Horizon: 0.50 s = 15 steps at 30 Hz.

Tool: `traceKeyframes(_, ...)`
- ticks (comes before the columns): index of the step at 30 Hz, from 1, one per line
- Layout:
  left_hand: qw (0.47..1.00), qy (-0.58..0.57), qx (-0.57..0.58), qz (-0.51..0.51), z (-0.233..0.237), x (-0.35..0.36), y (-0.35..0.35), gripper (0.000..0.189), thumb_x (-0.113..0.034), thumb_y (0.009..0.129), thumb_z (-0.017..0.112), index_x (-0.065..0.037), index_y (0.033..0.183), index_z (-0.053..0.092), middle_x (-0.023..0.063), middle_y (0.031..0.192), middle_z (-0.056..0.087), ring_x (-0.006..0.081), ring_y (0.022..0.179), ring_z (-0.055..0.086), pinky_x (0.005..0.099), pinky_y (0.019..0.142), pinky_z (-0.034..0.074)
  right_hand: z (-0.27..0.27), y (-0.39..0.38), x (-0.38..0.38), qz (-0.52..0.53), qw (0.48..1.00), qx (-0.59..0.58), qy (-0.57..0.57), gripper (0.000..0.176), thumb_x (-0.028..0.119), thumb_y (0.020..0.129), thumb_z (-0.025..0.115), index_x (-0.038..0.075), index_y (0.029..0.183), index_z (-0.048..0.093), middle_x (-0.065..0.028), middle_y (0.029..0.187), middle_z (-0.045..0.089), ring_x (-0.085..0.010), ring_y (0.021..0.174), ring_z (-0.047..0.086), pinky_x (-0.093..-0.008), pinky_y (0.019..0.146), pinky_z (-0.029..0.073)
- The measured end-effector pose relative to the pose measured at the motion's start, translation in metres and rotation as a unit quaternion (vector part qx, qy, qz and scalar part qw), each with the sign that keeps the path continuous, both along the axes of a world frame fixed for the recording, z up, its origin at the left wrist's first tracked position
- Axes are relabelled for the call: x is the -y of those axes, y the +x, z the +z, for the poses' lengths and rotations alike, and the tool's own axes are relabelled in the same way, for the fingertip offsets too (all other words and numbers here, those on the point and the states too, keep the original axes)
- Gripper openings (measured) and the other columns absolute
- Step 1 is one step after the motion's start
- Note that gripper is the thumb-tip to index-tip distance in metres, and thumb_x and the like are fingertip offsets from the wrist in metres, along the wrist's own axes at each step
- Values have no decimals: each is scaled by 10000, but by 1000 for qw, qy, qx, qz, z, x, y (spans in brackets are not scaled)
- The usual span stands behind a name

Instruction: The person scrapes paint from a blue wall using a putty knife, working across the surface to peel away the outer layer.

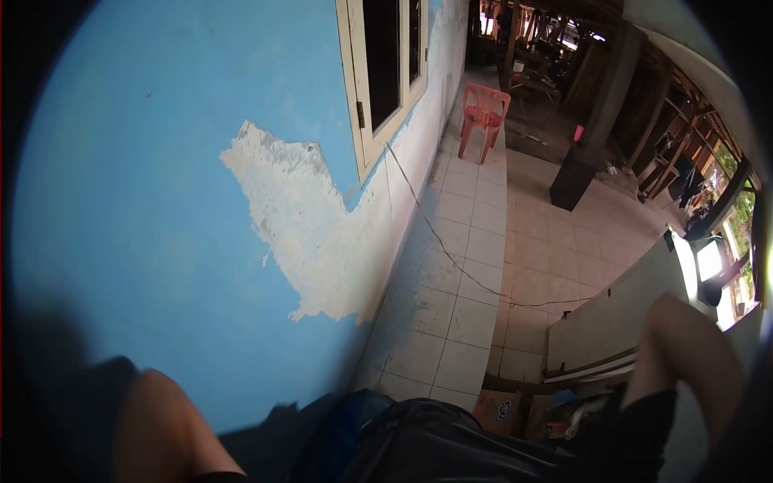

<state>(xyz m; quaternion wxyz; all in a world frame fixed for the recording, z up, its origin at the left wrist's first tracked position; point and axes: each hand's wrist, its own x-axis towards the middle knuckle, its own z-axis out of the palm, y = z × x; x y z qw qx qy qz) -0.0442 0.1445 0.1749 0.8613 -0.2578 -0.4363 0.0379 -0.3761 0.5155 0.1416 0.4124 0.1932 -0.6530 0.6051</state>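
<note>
Neither of my hands shows in the head view. At the lower left a bent bare limb (161, 427), apparently my arm at the elbow, sits close to the blue wall (161, 217). A second bent limb (684, 346), likewise apparently an arm, rises from black cloth at the lower right, with its far end out of sight. Between them lies my dark clothing (435, 443). What my hands hold or touch is hidden.
The wall has a bare plaster patch (298, 233) beside a window frame (374, 137). A cord (451, 258) runs from there across the tiled floor (451, 314). A red plastic chair (485, 117), a dark post (573, 175), a pale panel (612, 318) and a cardboard box (498, 409) stand around.
</note>
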Motion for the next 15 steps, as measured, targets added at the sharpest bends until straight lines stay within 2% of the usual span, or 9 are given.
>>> traceKeyframes(3, 999, 19, 24, 39, -5, 5, 2, 353, -283, 1099, 363, -38, 955, 572, 82, 881, 590, 216, 845, 572, 418, 898, 483, 27, -46, 9, -35, 994, 23, 105, 350, 203, 1015, 614, -20, 1285, 607, 38, 665, 509, -63, 509, 457, -243, 443, 371)
traceKeyframes(7, 993, 51, 59, 91, -17, 18, 9, 356, -285, 1099, 361, -40, 951, 572, 82, 878, 588, 216, 843, 570, 420, 899, 483, 41, -108, 65, -42, 965, 68, 248, 354, 202, 1019, 605, -13, 1299, 593, 34, 684, 510, -64, 522, 459, -243, 449, 376)
traceKeyframes(15, 979, 94, 87, 156, -29, 39, 20, 361, -287, 1099, 356, -43, 942, 570, 81, 872, 583, 217, 840, 568, 423, 901, 483, 11, -194, 211, -8, 890, 139, 435, 363, 200, 1026, 587, 1, 1329, 565, 26, 721, 513, -65, 548, 463, -241, 462, 387)
